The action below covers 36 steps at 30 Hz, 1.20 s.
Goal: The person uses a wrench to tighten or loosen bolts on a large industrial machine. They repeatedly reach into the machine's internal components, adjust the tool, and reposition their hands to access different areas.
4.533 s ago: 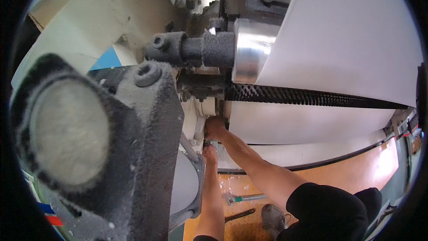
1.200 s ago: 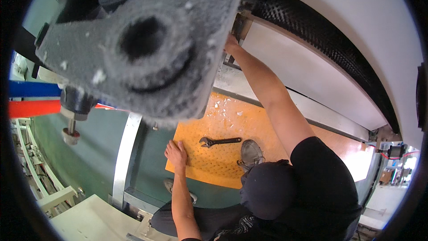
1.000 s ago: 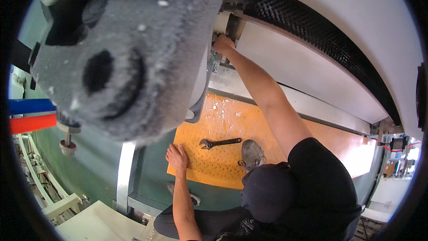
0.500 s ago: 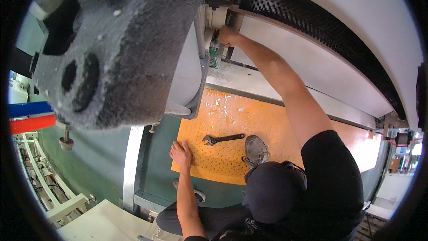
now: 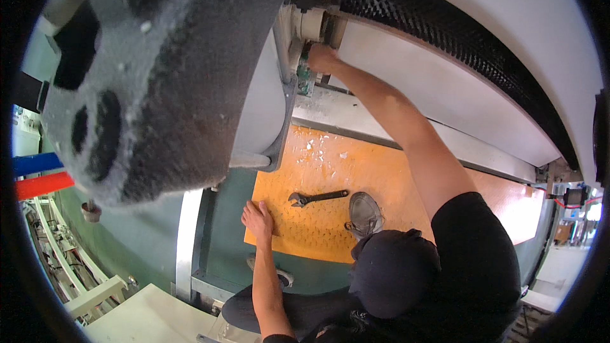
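Rough, matt, dusty machine bracket [image 5: 184, 95], glossy studded orange platform [image 5: 318, 228], dark metal wrench [image 5: 323, 197], matt cloth cap [image 5: 393, 273]

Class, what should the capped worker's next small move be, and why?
Perhaps slide the wrench away from the grey shoe with the left hand: it lies close to that shoe, and the hand rests nearby at the edge of the orange plate.
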Each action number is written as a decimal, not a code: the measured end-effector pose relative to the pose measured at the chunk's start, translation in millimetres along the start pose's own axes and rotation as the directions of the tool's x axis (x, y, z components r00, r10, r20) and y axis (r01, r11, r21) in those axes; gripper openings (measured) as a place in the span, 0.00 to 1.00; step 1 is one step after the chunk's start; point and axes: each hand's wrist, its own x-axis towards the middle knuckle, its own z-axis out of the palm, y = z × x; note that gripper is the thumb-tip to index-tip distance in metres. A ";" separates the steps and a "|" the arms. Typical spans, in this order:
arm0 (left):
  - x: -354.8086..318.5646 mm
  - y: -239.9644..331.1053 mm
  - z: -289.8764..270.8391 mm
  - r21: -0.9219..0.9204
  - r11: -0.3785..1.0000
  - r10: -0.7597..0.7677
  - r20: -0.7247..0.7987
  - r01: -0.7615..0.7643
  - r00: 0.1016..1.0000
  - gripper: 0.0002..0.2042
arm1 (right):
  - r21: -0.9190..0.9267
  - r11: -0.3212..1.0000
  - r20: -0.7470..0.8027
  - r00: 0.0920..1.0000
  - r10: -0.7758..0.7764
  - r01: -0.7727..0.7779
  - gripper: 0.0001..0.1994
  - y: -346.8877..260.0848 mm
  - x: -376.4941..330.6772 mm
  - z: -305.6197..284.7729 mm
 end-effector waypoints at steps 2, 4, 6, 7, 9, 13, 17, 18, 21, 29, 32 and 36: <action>-1.1 1.1 -0.5 -0.006 1.000 0.014 -0.005 -0.014 1.000 0.24 | 0.219 0.955 0.075 0.980 0.186 -0.199 0.09 0.4 0.5 0.7; -4.8 -6.3 1.3 -0.002 1.000 -0.012 -0.009 0.012 1.000 0.24 | 0.324 0.906 0.060 0.962 0.267 -0.272 0.09 -16.0 -10.9 -1.2; -5.8 -10.2 3.5 -0.025 1.000 -0.006 -0.014 0.006 1.000 0.23 | 0.243 0.951 -0.077 0.973 0.217 -0.193 0.10 -23.2 -15.2 -4.7; -4.7 -10.0 3.4 -0.038 0.999 0.003 -0.018 -0.004 1.000 0.23 | 0.278 0.942 -0.104 0.970 0.222 -0.186 0.10 -20.5 -14.6 -3.3; -6.6 -8.8 2.8 -0.020 1.000 0.005 -0.021 -0.006 1.000 0.23 | 0.344 0.924 -0.151 0.961 0.232 -0.169 0.11 -16.9 -13.8 0.3; -5.6 -6.9 2.6 -0.017 1.000 0.016 -0.017 -0.016 1.000 0.23 | 0.110 0.980 -0.102 0.979 0.177 -0.166 0.08 -15.6 -8.2 18.0; 4.7 5.2 -0.5 0.017 1.000 -0.008 -0.018 0.009 1.000 0.23 | 0.071 0.994 0.120 0.990 0.078 -0.087 0.08 15.0 20.6 -14.8; 0.7 2.3 2.0 0.020 1.000 -0.011 -0.035 0.012 0.999 0.23 | 0.073 0.991 0.027 0.994 0.107 -0.109 0.08 5.4 16.9 -1.9; -8.7 -7.2 1.6 0.055 0.998 -0.021 -0.045 0.024 0.999 0.23 | -0.149 0.989 -0.118 0.993 -0.013 -0.004 0.08 -19.3 5.0 33.1; -21.4 -19.5 -14.1 0.074 0.993 -0.087 -0.052 0.090 0.995 0.22 | -0.073 0.996 0.174 0.984 -0.045 0.059 0.06 -21.8 57.0 32.2; -10.5 -5.1 -5.7 0.037 0.999 -0.009 -0.071 0.012 0.997 0.22 | -0.320 0.935 0.114 0.986 -0.124 0.155 0.06 29.4 86.8 64.4; 20.9 32.9 15.7 -0.017 0.997 0.072 -0.040 -0.073 0.997 0.22 | -0.365 0.914 0.120 0.982 -0.143 0.178 0.09 105.3 90.7 46.1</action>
